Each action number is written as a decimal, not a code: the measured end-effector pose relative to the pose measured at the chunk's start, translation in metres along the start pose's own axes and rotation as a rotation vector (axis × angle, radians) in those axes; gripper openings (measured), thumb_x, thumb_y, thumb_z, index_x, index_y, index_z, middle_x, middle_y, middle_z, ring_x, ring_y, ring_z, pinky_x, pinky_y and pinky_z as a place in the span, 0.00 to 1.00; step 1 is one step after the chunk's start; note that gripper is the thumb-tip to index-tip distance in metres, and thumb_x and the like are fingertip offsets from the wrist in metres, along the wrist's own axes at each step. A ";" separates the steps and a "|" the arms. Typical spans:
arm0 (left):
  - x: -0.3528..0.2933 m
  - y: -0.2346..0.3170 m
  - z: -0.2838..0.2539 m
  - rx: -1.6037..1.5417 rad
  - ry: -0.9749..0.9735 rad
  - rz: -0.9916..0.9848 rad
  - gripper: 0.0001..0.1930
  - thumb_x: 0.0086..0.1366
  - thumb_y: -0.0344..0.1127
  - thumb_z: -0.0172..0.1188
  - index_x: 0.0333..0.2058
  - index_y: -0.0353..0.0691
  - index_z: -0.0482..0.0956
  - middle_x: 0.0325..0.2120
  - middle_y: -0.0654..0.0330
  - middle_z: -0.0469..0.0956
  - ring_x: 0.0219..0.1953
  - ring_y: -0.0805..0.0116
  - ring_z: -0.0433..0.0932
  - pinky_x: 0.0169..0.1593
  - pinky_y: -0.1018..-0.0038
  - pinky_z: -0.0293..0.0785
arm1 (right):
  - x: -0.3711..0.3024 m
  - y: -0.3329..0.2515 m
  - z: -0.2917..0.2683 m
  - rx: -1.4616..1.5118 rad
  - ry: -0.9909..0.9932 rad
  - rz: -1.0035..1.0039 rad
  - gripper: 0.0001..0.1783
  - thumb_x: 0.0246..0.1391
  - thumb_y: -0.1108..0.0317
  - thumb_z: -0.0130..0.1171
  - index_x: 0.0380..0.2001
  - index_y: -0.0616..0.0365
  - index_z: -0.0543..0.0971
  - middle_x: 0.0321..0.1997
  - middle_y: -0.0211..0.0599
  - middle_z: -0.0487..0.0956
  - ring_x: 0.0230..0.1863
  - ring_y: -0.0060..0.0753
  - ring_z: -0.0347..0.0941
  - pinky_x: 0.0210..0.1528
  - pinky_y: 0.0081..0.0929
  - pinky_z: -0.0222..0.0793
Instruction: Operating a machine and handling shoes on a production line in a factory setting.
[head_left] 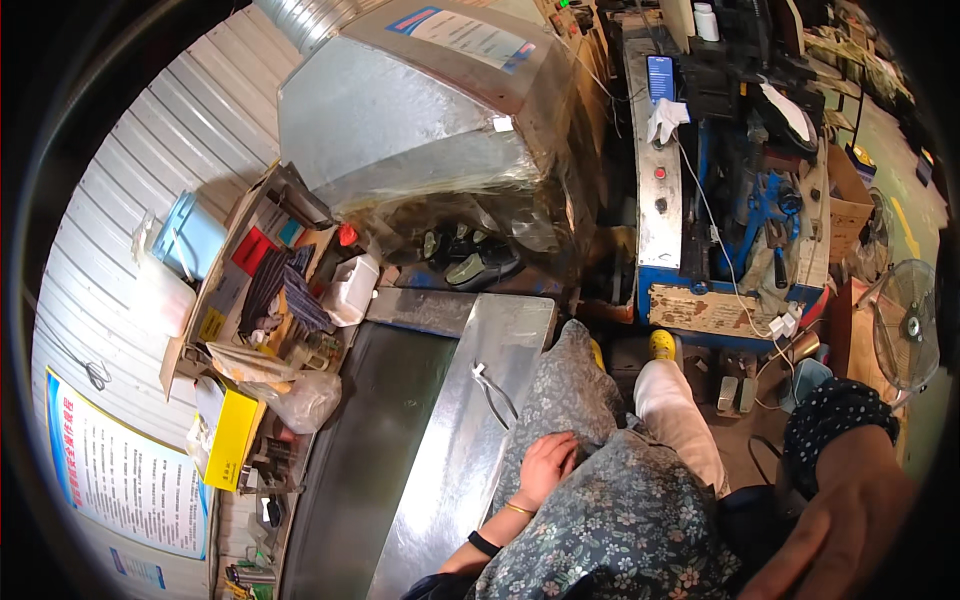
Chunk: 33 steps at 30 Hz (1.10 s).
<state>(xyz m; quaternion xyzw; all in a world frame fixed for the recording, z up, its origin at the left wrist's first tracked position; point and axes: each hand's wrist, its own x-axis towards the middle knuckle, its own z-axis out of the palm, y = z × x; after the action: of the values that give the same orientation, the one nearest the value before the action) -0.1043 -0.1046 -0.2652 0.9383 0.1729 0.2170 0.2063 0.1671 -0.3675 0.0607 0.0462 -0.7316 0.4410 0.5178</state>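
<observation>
The left forearm enters from the lower edge, just left of centre, and angles up and to the right. Its hand, the left hand (546,470), lies on the floral apron (625,510) near the middle of the lower frame (a thin bracelet and a dark band circle the wrist). The right arm, in a dotted dark sleeve (838,425), bends at the lower right, its hand, the right hand (828,535), close to the lens with the fingers pointing down and left.

The pliers (481,376) lie on the bare metal ledge (435,470), up and left of the left hand, near it but apart, handles spread toward the lower right. Left of that ledge runs the dark belt (375,420).

The left hand is relaxed, fingers loosely bent, touching only the apron. The right hand's fingers look extended, but the lower edge crops them, so I cannot tell whether it grips anything.
</observation>
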 end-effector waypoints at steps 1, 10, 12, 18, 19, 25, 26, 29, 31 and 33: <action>0.004 0.001 0.000 -0.012 -0.006 0.020 0.11 0.58 0.33 0.64 0.41 0.42 0.82 0.46 0.59 0.81 0.47 0.56 0.78 0.50 0.63 0.74 | 0.003 0.008 0.011 0.183 0.149 0.102 0.18 0.68 0.76 0.33 0.40 0.78 0.74 0.46 0.70 0.76 0.55 0.72 0.71 0.59 0.67 0.68; 0.007 0.002 0.005 0.009 -0.028 0.022 0.11 0.58 0.32 0.65 0.41 0.42 0.82 0.45 0.59 0.81 0.47 0.56 0.78 0.49 0.63 0.74 | -0.033 0.006 0.002 -0.436 -0.088 -0.385 0.19 0.67 0.78 0.32 0.35 0.78 0.75 0.47 0.69 0.74 0.61 0.75 0.65 0.63 0.77 0.58; 0.006 0.000 0.004 0.023 -0.027 0.031 0.11 0.58 0.32 0.65 0.40 0.42 0.82 0.45 0.59 0.81 0.47 0.56 0.79 0.49 0.63 0.75 | -0.016 0.005 -0.005 -0.298 -0.073 -0.257 0.19 0.67 0.78 0.33 0.34 0.78 0.75 0.47 0.68 0.75 0.61 0.73 0.66 0.64 0.77 0.58; 0.016 0.005 0.007 0.039 -0.025 0.047 0.11 0.57 0.33 0.66 0.40 0.42 0.83 0.44 0.60 0.81 0.46 0.57 0.79 0.48 0.65 0.75 | 0.036 0.006 -0.057 -0.247 0.078 -0.021 0.19 0.67 0.74 0.36 0.35 0.75 0.76 0.47 0.64 0.76 0.60 0.67 0.69 0.63 0.68 0.61; 0.014 0.005 0.007 0.054 -0.018 0.039 0.11 0.57 0.33 0.66 0.39 0.42 0.83 0.44 0.60 0.81 0.46 0.57 0.79 0.47 0.65 0.75 | 0.024 0.003 -0.067 -0.306 0.124 -0.007 0.19 0.66 0.71 0.37 0.37 0.73 0.77 0.48 0.62 0.77 0.59 0.64 0.70 0.63 0.65 0.62; 0.029 0.010 0.011 0.035 -0.084 0.103 0.11 0.56 0.32 0.66 0.39 0.42 0.83 0.43 0.60 0.81 0.44 0.57 0.79 0.47 0.64 0.75 | 0.031 0.001 -0.114 -0.761 0.576 0.128 0.23 0.66 0.55 0.47 0.44 0.63 0.81 0.49 0.53 0.81 0.56 0.50 0.75 0.59 0.43 0.68; 0.025 0.008 0.001 0.055 -0.056 0.043 0.11 0.56 0.32 0.67 0.39 0.42 0.83 0.43 0.60 0.81 0.44 0.57 0.79 0.47 0.63 0.75 | 0.024 0.014 -0.122 -0.779 0.619 0.142 0.24 0.65 0.52 0.48 0.45 0.62 0.82 0.49 0.51 0.81 0.56 0.48 0.76 0.58 0.39 0.69; 0.020 0.009 -0.004 0.122 -0.065 0.010 0.12 0.55 0.34 0.66 0.40 0.45 0.84 0.43 0.62 0.81 0.44 0.58 0.78 0.48 0.64 0.74 | -0.039 -0.003 -0.216 -1.874 0.715 0.451 0.23 0.56 0.56 0.63 0.51 0.56 0.81 0.52 0.48 0.81 0.57 0.52 0.75 0.65 0.41 0.64; 0.018 0.001 0.007 0.116 -0.051 0.045 0.13 0.55 0.36 0.66 0.40 0.46 0.84 0.44 0.64 0.81 0.45 0.59 0.78 0.48 0.64 0.73 | -0.109 -0.039 -0.277 -2.622 0.673 0.936 0.28 0.54 0.53 0.64 0.57 0.51 0.77 0.62 0.46 0.73 0.63 0.52 0.68 0.63 0.45 0.63; 0.017 -0.004 0.012 0.096 -0.059 0.058 0.13 0.55 0.36 0.66 0.41 0.47 0.84 0.44 0.64 0.81 0.45 0.59 0.78 0.48 0.64 0.73 | -0.155 -0.068 -0.299 -2.701 0.839 1.612 0.43 0.48 0.45 0.67 0.66 0.44 0.67 0.67 0.52 0.64 0.63 0.63 0.65 0.62 0.52 0.63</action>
<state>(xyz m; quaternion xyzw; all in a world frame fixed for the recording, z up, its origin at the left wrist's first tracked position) -0.0848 -0.0977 -0.2715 0.9578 0.1495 0.1864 0.1597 0.4888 -0.2618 -0.0001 0.9066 0.2133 0.3634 0.0209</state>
